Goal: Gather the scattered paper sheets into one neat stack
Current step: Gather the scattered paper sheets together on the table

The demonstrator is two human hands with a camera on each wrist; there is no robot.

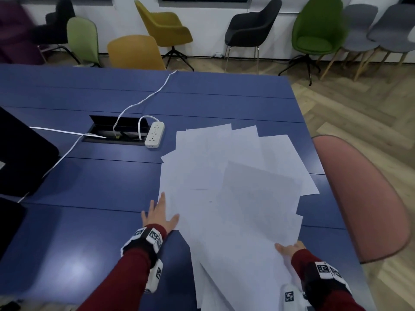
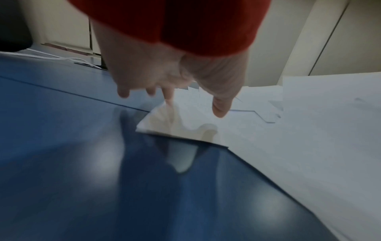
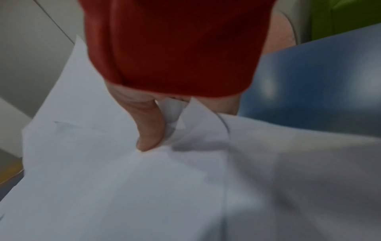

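right hand [image 1: 289, 249] pinches near corner of fanned paper sheets [image 1: 235, 187], thumb on top. left hand [image 1: 160, 215] flat, fingers spread, at fan's left edge near power strip [image 1: 155, 134]. gathering underway; next, sweep inward.

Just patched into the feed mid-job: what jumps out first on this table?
The big fan of white paper sheets, overlapping loosely across the right half of the blue table. The left hand lies flat with straight fingers at the fan's left edge, while the right hand pinches the near right corner, thumb on top. Farther back, a white power strip sits beside an open cable hatch.
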